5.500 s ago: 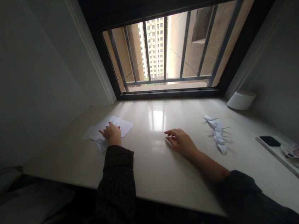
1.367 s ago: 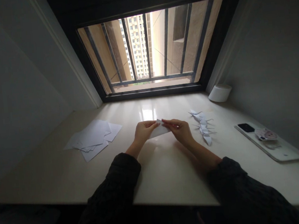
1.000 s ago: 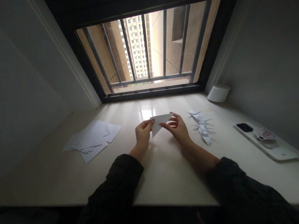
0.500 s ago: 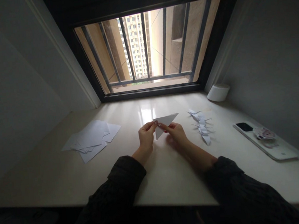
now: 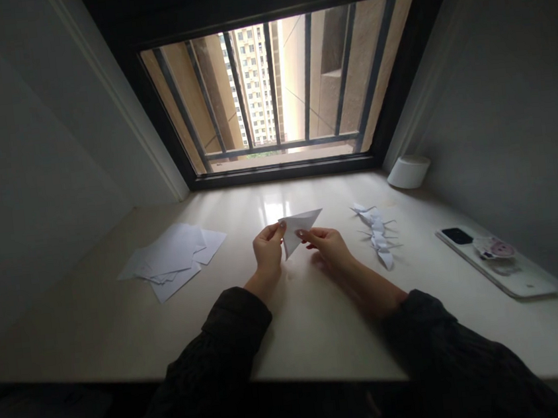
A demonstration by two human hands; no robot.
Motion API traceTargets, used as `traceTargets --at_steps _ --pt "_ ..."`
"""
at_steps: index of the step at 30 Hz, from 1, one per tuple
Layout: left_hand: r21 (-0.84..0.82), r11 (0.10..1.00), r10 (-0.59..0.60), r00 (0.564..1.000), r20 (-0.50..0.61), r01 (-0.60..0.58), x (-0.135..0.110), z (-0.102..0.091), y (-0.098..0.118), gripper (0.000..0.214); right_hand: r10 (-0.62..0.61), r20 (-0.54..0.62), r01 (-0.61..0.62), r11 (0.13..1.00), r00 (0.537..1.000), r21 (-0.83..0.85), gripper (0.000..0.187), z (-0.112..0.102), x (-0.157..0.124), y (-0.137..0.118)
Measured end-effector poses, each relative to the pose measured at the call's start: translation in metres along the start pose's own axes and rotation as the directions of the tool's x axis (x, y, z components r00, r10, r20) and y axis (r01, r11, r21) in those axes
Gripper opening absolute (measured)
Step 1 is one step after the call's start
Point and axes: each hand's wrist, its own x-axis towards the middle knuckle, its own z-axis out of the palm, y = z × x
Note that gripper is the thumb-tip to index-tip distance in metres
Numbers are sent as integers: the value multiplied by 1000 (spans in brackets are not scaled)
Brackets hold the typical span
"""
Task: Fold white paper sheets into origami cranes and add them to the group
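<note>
Both hands hold a folded white paper triangle (image 5: 297,227) just above the worktop (image 5: 290,314), near its middle. The left hand (image 5: 268,250) pinches its left corner, and the right hand (image 5: 330,245) pinches its lower edge. Loose paper sheets (image 5: 172,257) lie to the left, folded paper cranes (image 5: 377,235) to the right.

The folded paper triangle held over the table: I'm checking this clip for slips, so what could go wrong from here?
The folded paper triangle is pinched only at one end by the left hand and right hand, off the table, so a crease could go crooked. The small folded figures lie just beside the right hand; a stray sweep might crush them.
</note>
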Motion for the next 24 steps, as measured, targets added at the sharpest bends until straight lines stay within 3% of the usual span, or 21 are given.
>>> traceTargets --at_steps 7,11,13,19,24 --pt "-28 995 101 995 12 -101 0 1 2 23 -29 -38 25 994 999 -102 35 -3 0 -5" --pt "-40 996 83 996 13 -82 -2 1 6 21 -209 -27 181 898 978 -402 35 -7 -1 -11" --pt "-40 996 77 997 13 -76 -3 1 7 21 -236 -25 198 862 971 -468 35 -8 0 -12" --pt "-75 996 59 992 113 -51 1 -1 3 30 -134 -5 128 960 991 -249 37 -5 1 -4" --pt "-64 996 73 969 235 -59 6 -3 4 36 -89 -19 86 987 996 -136 34 -4 0 -4"
